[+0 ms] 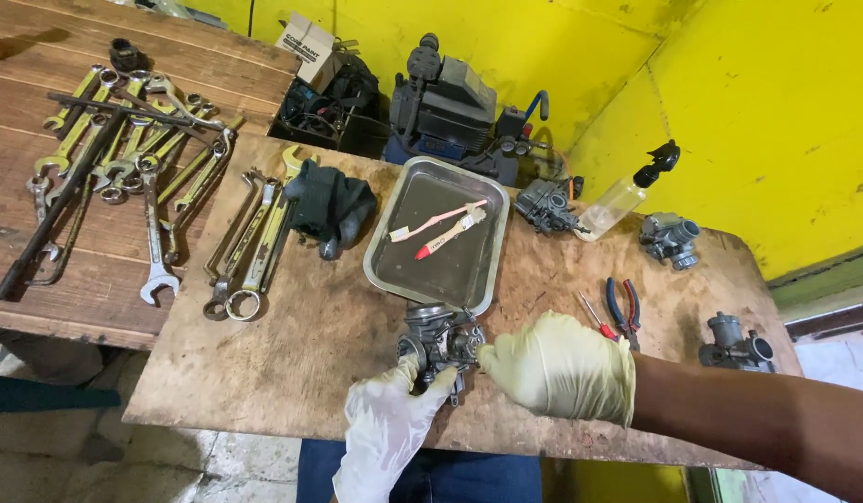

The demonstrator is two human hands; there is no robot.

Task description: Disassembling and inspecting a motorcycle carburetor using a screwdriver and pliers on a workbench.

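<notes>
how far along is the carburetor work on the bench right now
Laid out already: the metal tray with two toothbrushes, the spray bottle, pliers and wrenches. In hand: the left hand and right hand, both gloved, grip one carburetor at the tray's near edge; it looks assembled. Left: three other carburetors sit untouched along the far and right edges.

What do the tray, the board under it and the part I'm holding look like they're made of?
Tray: likely stainless steel, going by its dull silver sheen and rolled rim. Board: plywood or similar, bare, brown and stained, with a rough edge. Carburetor, held by the left hand and right hand: seemingly cast metal, grey, matte and grimy.
</notes>
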